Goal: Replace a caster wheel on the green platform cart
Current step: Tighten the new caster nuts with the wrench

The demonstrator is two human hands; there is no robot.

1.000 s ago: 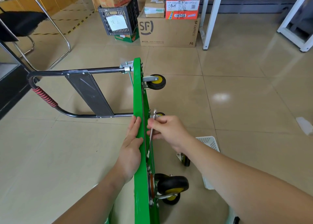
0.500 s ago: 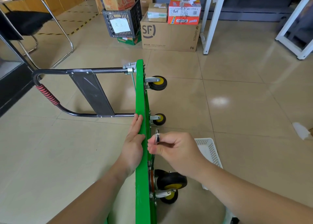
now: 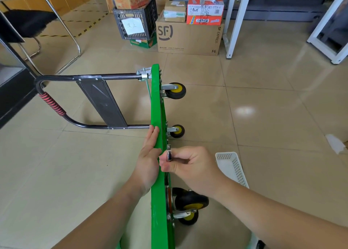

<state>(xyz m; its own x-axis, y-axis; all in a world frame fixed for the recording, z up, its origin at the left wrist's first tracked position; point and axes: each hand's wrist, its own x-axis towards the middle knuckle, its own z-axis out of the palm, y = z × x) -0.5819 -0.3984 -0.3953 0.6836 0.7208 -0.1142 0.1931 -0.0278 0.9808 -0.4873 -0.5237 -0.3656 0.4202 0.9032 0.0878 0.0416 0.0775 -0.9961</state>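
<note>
Green platform cart (image 3: 157,102) stands on its edge on tiled floor, black handle (image 3: 90,77) folded out to left. Left hand (image 3: 148,160) flat against deck side, fingers straight, pointing away. Right hand (image 3: 190,164) on wheel side, fingers curled, pinching small metal tool (image 3: 169,154) just beside deck edge. Far caster (image 3: 176,90) and middle caster (image 3: 178,131) stick out right; large near caster (image 3: 192,200) below right wrist. White basket (image 3: 231,166) on floor behind right hand. Cardboard box (image 3: 188,38) and black crate (image 3: 135,19) at back.
</note>
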